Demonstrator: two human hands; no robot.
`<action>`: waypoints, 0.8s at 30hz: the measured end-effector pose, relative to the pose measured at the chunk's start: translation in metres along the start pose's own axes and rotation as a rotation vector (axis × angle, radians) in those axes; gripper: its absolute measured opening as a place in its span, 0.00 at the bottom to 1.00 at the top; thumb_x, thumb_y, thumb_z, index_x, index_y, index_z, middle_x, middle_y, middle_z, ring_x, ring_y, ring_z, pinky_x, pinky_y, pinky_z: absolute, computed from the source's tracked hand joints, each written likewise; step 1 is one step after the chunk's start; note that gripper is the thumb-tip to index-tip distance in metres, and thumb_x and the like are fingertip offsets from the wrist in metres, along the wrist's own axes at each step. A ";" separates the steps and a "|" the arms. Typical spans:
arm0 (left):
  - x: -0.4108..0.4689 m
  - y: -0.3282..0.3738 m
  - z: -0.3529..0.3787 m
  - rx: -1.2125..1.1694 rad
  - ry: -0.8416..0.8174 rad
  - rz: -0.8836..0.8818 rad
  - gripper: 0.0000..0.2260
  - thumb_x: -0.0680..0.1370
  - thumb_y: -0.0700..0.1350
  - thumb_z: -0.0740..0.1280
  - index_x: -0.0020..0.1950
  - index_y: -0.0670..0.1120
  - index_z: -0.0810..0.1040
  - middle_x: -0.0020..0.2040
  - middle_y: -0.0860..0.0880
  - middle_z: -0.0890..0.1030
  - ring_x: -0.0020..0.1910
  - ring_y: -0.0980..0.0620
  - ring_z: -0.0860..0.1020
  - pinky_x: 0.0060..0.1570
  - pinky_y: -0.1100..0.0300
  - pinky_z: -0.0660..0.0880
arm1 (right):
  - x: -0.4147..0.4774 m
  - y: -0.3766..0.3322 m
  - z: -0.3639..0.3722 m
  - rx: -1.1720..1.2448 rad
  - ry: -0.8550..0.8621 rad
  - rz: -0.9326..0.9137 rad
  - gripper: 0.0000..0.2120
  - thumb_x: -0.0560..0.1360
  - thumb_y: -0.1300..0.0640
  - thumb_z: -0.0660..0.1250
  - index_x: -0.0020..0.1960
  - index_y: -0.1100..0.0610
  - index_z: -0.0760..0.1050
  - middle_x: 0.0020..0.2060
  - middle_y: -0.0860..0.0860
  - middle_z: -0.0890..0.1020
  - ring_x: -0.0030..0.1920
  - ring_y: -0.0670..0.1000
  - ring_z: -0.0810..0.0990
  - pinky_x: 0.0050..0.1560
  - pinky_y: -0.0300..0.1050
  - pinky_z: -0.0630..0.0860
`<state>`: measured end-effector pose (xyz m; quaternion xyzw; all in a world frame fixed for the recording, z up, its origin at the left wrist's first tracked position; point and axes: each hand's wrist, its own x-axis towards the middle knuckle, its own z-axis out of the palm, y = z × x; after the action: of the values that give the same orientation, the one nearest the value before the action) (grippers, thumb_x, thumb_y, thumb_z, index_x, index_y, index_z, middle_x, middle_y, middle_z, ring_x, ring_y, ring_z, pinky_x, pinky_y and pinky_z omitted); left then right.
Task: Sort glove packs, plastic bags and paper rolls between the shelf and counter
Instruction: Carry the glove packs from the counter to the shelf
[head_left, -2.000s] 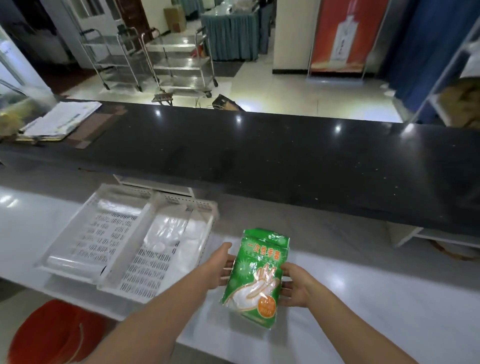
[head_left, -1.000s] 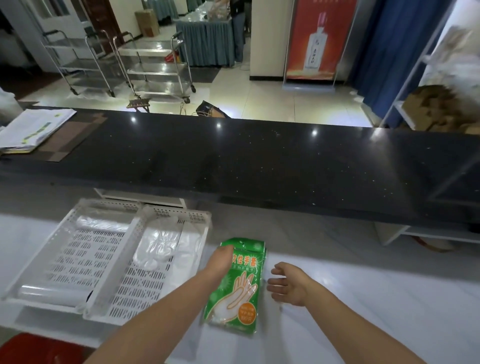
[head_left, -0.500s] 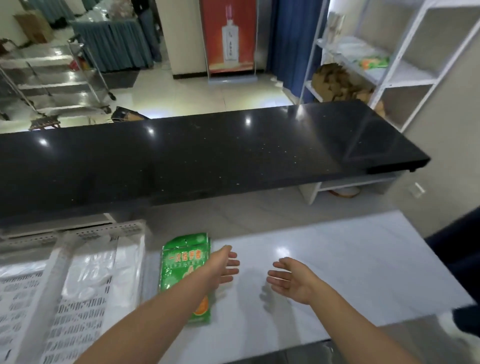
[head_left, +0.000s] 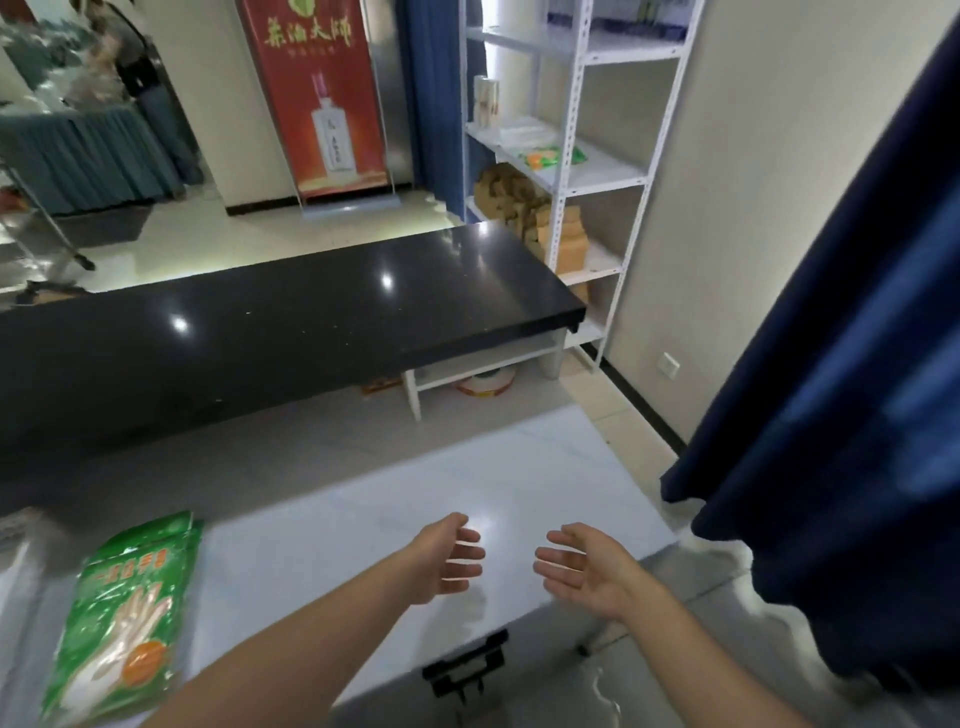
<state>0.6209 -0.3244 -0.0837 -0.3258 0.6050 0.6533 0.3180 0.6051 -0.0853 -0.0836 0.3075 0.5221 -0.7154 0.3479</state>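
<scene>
Left grip: the left grip (head_left: 441, 558) is open, with fingers relaxed, palm turned toward the other hand, and nothing in it.
Right grip: the right grip (head_left: 587, 569) is open too, palm facing left and slightly up, holding nothing. The two palms face each other with a gap between them.
Glove pack: a green glove pack (head_left: 124, 618) printed with a white glove lies flat on the bench, well to the left of the left grip, beyond the left forearm and apart from it.
Bench: a white bench (head_left: 363, 519); plain surface lies between the pack and the left grip and runs ahead of both grips.
Bench edges: the front edge passes under the right grip, and the front right corner sits just right of it. A black latch (head_left: 465, 670) hangs below that edge, beneath the space between the forearms.
Black counter: a raised black counter (head_left: 285, 322) spans the view, well ahead of both grips.
Shelf: a white shelf (head_left: 566, 156) stands far ahead and right, holding a green and orange pack (head_left: 550, 156).
Curtain: a dark blue curtain (head_left: 831, 415) hangs close to the right of the right grip, past the bench corner.
</scene>
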 end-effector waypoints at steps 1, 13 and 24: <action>0.004 0.003 0.026 0.029 -0.024 -0.006 0.17 0.82 0.56 0.59 0.56 0.45 0.79 0.53 0.44 0.84 0.49 0.44 0.83 0.54 0.53 0.76 | -0.003 -0.009 -0.023 0.011 0.019 -0.016 0.16 0.81 0.52 0.62 0.61 0.62 0.77 0.57 0.62 0.82 0.56 0.63 0.83 0.63 0.58 0.77; 0.057 0.068 0.207 0.357 -0.223 -0.034 0.18 0.82 0.55 0.59 0.60 0.44 0.79 0.58 0.45 0.83 0.57 0.44 0.82 0.58 0.51 0.76 | -0.014 -0.069 -0.182 0.185 0.207 -0.073 0.13 0.80 0.54 0.62 0.61 0.60 0.76 0.55 0.60 0.83 0.55 0.59 0.83 0.55 0.53 0.78; 0.130 0.128 0.300 0.383 -0.302 -0.027 0.17 0.82 0.53 0.60 0.59 0.43 0.79 0.57 0.43 0.83 0.56 0.43 0.82 0.64 0.47 0.75 | 0.005 -0.122 -0.244 0.293 0.380 -0.089 0.12 0.80 0.55 0.65 0.59 0.61 0.77 0.53 0.60 0.84 0.54 0.60 0.84 0.63 0.58 0.77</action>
<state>0.4285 -0.0310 -0.0979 -0.1664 0.6590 0.5635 0.4696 0.5208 0.1744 -0.0876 0.4604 0.4817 -0.7275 0.1634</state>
